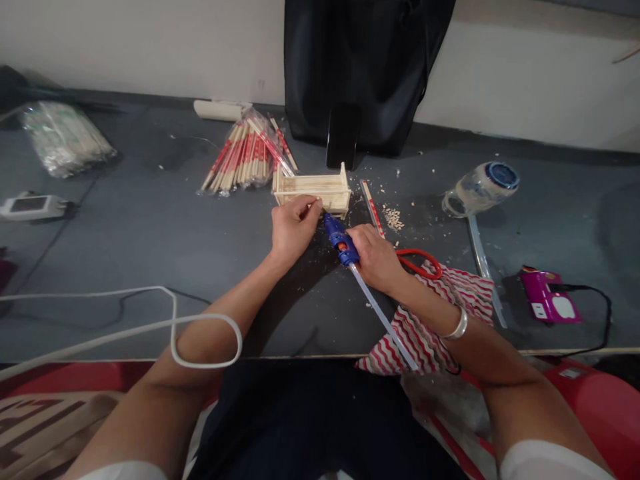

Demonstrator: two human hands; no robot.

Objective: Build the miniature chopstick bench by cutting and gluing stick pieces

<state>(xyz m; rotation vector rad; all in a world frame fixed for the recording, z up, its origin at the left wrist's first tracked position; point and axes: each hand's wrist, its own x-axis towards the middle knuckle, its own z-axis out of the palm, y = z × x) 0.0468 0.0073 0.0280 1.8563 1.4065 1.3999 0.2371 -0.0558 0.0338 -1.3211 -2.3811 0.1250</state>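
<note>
A small open box built of pale wooden sticks stands on the grey table. My left hand is closed in a pinch at the box's near edge, fingertips pressed to the wood. My right hand is wrapped round a blue glue gun, whose nozzle points at the box's near side beside my left fingers. A clear glue stick sticks out of the gun's back toward me.
A packet of red-and-white wrapped chopsticks lies behind the box, red scissors and a striped cloth by my right wrist. A glass jar, a pink device, a white cable and a black bag surround the spot.
</note>
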